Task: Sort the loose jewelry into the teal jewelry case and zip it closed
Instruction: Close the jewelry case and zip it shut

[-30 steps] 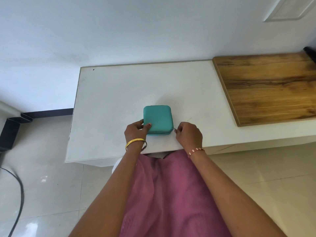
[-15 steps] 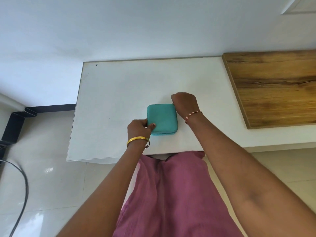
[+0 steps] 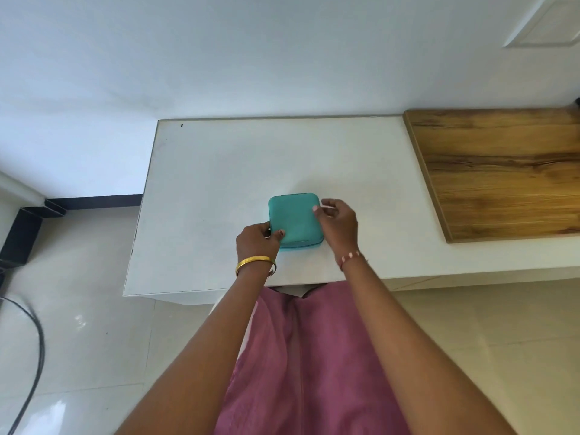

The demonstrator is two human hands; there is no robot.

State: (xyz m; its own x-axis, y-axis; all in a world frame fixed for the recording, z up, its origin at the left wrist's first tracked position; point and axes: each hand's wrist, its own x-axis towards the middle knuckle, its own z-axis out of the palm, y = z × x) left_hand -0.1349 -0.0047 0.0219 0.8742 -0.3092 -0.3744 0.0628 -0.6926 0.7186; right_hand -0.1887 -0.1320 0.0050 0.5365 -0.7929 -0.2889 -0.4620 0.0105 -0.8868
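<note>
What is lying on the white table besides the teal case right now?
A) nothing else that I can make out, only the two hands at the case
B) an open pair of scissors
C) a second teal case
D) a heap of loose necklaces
A: the teal case lies with its lid down on the white table, the left hand holding its near left corner and the right hand at its right edge; no loose jewelry shows.

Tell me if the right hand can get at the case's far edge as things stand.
Probably yes. The right hand rests against the case on its right side, fingers near the far right corner. Nothing lies on the table beyond that edge.
</note>
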